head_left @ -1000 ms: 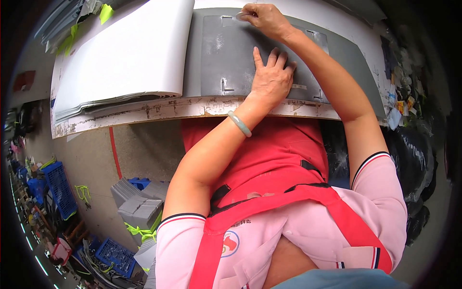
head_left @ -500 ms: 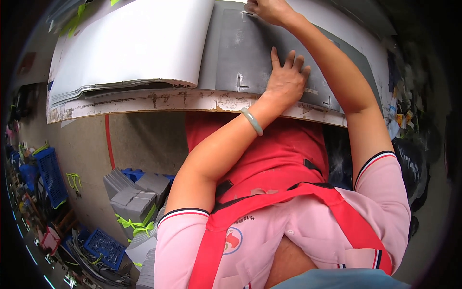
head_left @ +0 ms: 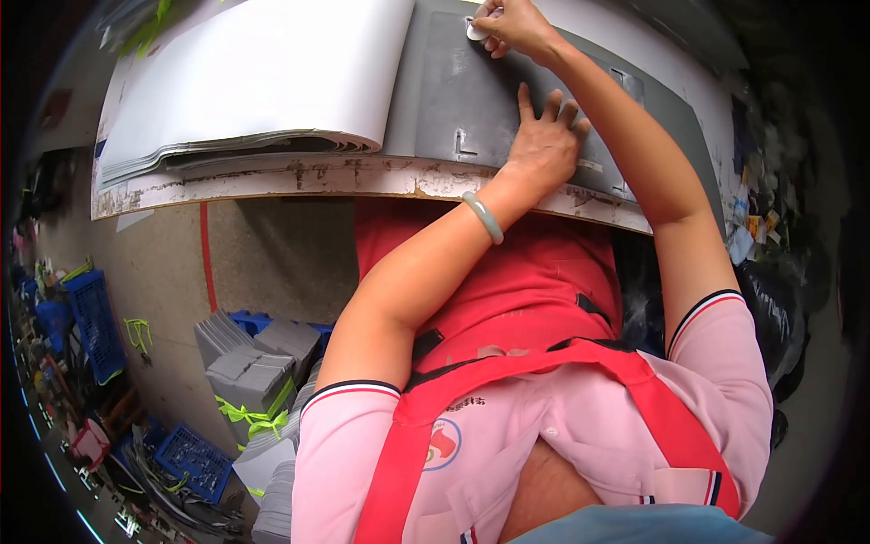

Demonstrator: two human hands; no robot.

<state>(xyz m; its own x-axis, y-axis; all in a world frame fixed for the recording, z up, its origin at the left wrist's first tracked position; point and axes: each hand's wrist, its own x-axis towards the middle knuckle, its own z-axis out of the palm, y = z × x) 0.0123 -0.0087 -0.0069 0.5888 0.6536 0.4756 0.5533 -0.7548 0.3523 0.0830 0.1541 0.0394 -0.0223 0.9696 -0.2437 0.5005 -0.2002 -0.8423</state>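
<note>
grey board (head_left: 471,100) lies flat on the worktable (head_left: 272,177), its near edge close to the table's chipped, paint-flaked front rim. the left hand (head_left: 542,140) rests palm down on the board's near part, fingers spread and flat, pressing rather than gripping anything; a pale green bangle (head_left: 483,216) sits on that wrist. the right hand (head_left: 512,25) reaches to the board's far edge, its fingers pinched narrowly around a small white piece (head_left: 475,31) held against the board's surface. what that piece is cannot be told. just left of the board, and partly over its left side, lies a thick stack of white sheets (head_left: 263,77), its layered edges facing the table front. the person wears a pink shirt under a red apron. on the floor at the left stand blue crates (head_left: 91,317) and bundles of grey folded card (head_left: 258,367) tied with yellow-green strapping.
</note>
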